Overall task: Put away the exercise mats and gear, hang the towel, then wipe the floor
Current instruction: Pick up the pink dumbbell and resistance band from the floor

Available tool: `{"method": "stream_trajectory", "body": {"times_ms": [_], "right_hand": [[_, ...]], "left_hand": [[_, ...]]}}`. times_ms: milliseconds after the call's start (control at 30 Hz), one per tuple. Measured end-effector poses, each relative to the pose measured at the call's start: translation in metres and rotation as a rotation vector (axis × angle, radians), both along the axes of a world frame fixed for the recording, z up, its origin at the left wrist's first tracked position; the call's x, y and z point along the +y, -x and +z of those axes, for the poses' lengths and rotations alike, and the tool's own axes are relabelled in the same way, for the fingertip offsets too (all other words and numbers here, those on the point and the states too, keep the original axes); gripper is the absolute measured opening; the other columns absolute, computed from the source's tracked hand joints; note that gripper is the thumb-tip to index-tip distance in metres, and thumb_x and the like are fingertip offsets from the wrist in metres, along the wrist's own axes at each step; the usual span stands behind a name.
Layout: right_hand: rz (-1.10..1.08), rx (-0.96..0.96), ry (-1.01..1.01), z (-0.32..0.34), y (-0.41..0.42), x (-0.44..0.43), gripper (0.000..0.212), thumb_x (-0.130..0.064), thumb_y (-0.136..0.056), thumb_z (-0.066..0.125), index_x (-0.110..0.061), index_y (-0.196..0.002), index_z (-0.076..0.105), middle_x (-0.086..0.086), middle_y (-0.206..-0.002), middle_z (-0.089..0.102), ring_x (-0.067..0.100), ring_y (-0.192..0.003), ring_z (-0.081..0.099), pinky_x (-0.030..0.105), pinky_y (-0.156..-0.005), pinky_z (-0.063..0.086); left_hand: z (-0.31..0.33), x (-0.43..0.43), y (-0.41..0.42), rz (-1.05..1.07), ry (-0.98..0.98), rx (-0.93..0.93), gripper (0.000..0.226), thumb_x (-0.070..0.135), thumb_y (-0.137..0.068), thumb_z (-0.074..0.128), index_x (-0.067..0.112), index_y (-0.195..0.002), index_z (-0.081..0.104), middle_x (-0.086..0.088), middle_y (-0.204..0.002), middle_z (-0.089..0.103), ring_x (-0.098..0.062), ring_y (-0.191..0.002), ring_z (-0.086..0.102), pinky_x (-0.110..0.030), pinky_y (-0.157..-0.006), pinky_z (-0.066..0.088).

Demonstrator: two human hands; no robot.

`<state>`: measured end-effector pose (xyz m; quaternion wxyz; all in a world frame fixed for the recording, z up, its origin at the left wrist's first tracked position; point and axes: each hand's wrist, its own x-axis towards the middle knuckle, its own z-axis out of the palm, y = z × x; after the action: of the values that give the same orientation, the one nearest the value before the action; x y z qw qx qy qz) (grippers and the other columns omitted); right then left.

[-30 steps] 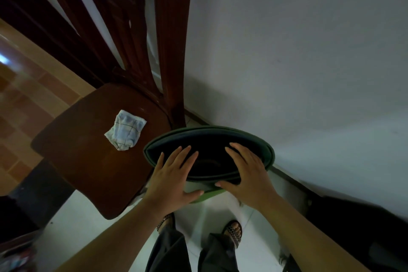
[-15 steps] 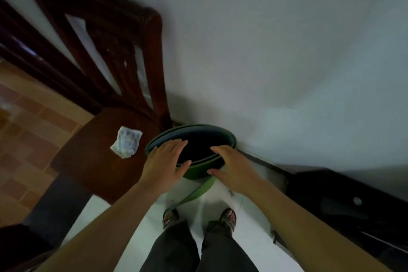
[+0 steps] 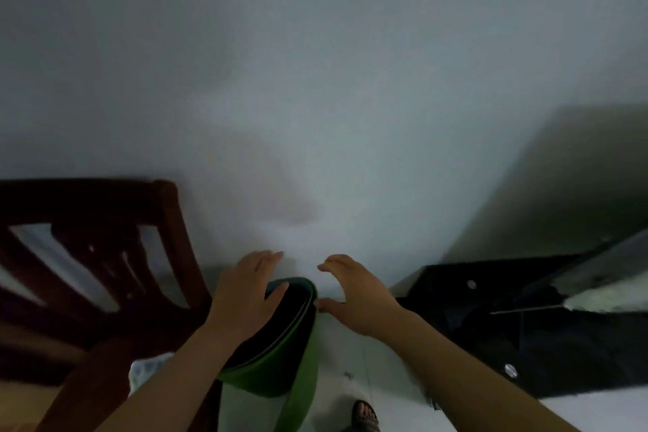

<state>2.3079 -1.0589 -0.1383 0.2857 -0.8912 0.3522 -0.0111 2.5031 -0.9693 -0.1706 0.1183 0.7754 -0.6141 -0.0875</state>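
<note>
Both hands (image 3: pixel 245 295) beside rolled mat (image 3: pixel 280 344)

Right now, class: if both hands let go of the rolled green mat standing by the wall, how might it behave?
The rolled mat stands on end between chair and wall, so it may tip. Its loose, squashed coil suggests floppy material that could unroll. The left hand rests on its top; the right hand is spread beside it.

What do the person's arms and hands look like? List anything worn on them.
Both forearms are bare, with no sleeves in view. The left hand and right hand wear no gloves; no rings, watch or bracelets show, though the picture is dim and blurred. Lower down, one sandalled foot shows.
</note>
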Motion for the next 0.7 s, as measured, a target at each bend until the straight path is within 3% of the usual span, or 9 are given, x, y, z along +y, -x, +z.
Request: {"method": "stream_trajectory", "body": {"times_ms": [167, 300, 533, 700], "right_hand": [[-0.165, -0.049, 0.086, 0.033, 0.022, 0.023, 0.061, -0.048, -0.089, 0.055, -0.021, -0.140, 0.037, 0.000, -0.151, 0.026, 0.019, -0.136, 0.029, 0.036, -0.112, 0.027], [-0.330, -0.069, 0.101, 0.047, 0.051, 0.048, 0.061, -0.049, -0.090, 0.053, -0.021, -0.141, 0.036, 0.002, -0.152, 0.027, 0.020, -0.136, 0.029, 0.037, -0.113, 0.027], [-0.650, -0.034, 0.034, 0.043, 0.126, 0.113, 0.052, -0.049, -0.088, 0.055, -0.023, -0.132, 0.046, -0.002, -0.133, 0.049, 0.019, -0.121, 0.046, 0.045, -0.103, 0.037], [-0.866, -0.031, 0.004, 0.047, 0.181, 0.155, 0.046, -0.042, -0.090, 0.055, -0.023, -0.131, 0.048, -0.003, -0.132, 0.050, 0.017, -0.119, 0.048, 0.038, -0.103, 0.038]], "left_hand": [[0.042, -0.010, 0.013, -0.140, 0.057, -0.002, 0.073, 0.065, -0.080, 0.017, 0.027, -0.138, 0.039, 0.003, -0.140, 0.044, -0.017, -0.130, 0.040, -0.051, -0.106, 0.031], [0.061, -0.021, 0.037, -0.308, 0.085, 0.009, 0.071, 0.064, -0.081, 0.021, 0.025, -0.136, 0.042, 0.001, -0.138, 0.048, -0.019, -0.127, 0.045, -0.050, -0.104, 0.036], [0.056, -0.022, 0.112, -0.606, -0.038, 0.033, 0.068, 0.066, -0.080, 0.021, 0.033, -0.134, 0.044, 0.011, -0.140, 0.044, -0.011, -0.129, 0.040, -0.049, -0.108, 0.029], [0.058, -0.021, 0.171, -0.779, -0.057, 0.053, 0.082, 0.069, -0.072, 0.012, 0.028, -0.135, 0.044, 0.008, -0.140, 0.045, -0.012, -0.128, 0.041, -0.045, -0.106, 0.033]]}}
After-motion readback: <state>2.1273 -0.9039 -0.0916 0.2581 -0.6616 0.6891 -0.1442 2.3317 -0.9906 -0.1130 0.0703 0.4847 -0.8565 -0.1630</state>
